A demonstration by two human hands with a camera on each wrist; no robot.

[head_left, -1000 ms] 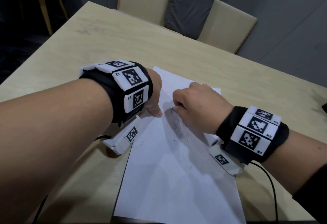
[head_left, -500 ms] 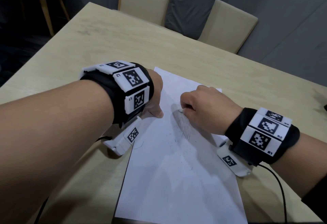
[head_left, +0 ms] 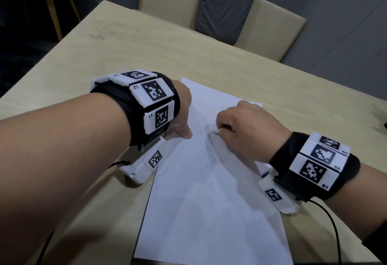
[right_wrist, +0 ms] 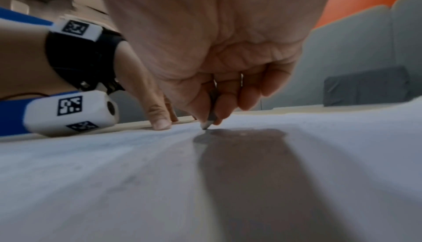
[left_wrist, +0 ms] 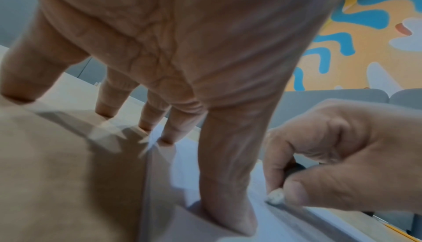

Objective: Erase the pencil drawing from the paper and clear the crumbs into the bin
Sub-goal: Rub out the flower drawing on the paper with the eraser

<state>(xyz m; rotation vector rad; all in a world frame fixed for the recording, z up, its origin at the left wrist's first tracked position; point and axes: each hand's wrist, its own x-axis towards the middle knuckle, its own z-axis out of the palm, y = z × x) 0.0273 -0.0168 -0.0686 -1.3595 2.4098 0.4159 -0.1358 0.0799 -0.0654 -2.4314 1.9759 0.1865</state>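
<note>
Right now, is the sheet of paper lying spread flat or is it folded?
Spread flat. The paper lies unfolded on the table, and the left hand presses straight fingers on it.

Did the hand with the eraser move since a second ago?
Yes. The right hand slid a little to the right across the paper, away from the left hand pressing the sheet down.

White paper (head_left: 209, 212) with grey smudges (head_left: 218, 149) on beige table (head_left: 146, 51).
</note>
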